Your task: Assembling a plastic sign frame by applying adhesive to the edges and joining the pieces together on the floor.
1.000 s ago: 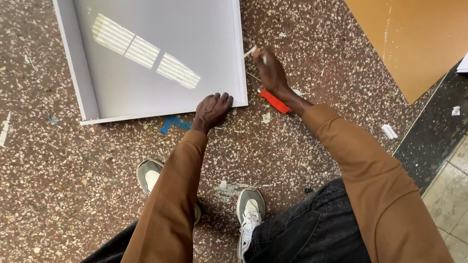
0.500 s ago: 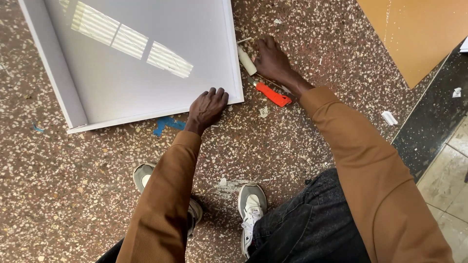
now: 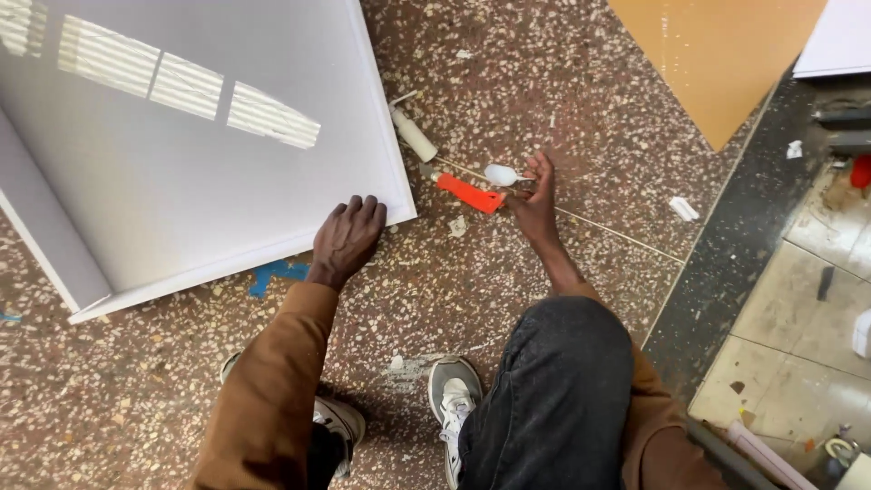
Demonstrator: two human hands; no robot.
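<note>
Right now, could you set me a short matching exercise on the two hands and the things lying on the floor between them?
Things:
1. left hand
2. right hand
3. orange tool
4. white tube

Places:
A. beside the panel's right edge
B. pressed on the white panel
C. on the floor just left of the right hand
D. raised over the floor, fingers curled

Pairs: 1-B, 2-D, 3-C, 4-A

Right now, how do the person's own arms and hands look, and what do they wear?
Both arms wear long brown sleeves. The left sleeve reaches the wrist; the right sleeve sits further up the forearm. The left hand and right hand are bare: no gloves, rings or watch visible.
</note>
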